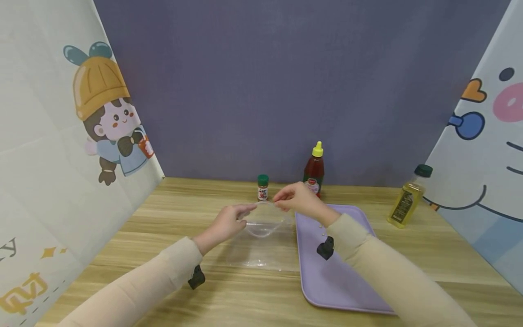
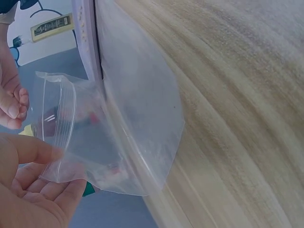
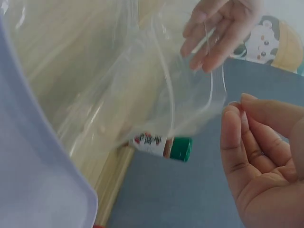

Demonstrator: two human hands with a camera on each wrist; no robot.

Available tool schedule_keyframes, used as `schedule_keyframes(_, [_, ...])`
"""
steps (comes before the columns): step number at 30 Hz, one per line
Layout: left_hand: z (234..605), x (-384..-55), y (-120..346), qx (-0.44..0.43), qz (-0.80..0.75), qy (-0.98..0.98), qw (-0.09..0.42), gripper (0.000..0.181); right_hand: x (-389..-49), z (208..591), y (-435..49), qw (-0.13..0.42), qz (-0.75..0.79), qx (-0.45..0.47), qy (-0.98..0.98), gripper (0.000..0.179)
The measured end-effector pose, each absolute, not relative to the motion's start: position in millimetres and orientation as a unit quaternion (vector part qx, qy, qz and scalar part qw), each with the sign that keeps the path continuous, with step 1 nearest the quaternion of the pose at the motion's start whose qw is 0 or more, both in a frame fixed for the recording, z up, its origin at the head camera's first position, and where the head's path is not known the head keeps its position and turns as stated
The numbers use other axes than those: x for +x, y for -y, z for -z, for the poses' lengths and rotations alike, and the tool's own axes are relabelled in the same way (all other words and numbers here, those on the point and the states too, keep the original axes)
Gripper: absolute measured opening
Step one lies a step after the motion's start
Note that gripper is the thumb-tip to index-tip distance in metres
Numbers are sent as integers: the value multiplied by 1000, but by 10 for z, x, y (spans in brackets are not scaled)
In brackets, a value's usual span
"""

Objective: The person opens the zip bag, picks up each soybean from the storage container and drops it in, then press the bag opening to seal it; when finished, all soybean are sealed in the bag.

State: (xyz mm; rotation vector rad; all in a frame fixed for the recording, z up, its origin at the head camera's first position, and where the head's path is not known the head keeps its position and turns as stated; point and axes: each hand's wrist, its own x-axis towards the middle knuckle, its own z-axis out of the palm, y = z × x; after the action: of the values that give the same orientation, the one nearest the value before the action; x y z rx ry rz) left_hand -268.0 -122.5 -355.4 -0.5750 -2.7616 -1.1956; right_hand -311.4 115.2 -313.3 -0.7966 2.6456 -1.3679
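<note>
Left grip (image 1: 228, 223) pinches the bag (image 2: 118, 128) (right grip (image 1: 300, 200) curled just beside).

A wood-grain table (image 1: 253, 297) is carrying a lilac tray (image 1: 339, 286). A clear bag (image 1: 261, 254) is partly lying beside it. A green-capped jar (image 1: 263, 190), a red sauce bottle (image 1: 313, 170) and an oil bottle (image 1: 404, 204) are standing behind or rightward.

Both arms (image 1: 140, 281) forward, right fingers (image 3: 232, 135) curled
</note>
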Motion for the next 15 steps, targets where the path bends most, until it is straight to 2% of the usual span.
schedule_keyframes(15, [3580,-2685,1249,-181,389,902,40,54,-3326,3257,-1808,54,464,-186,-864,22])
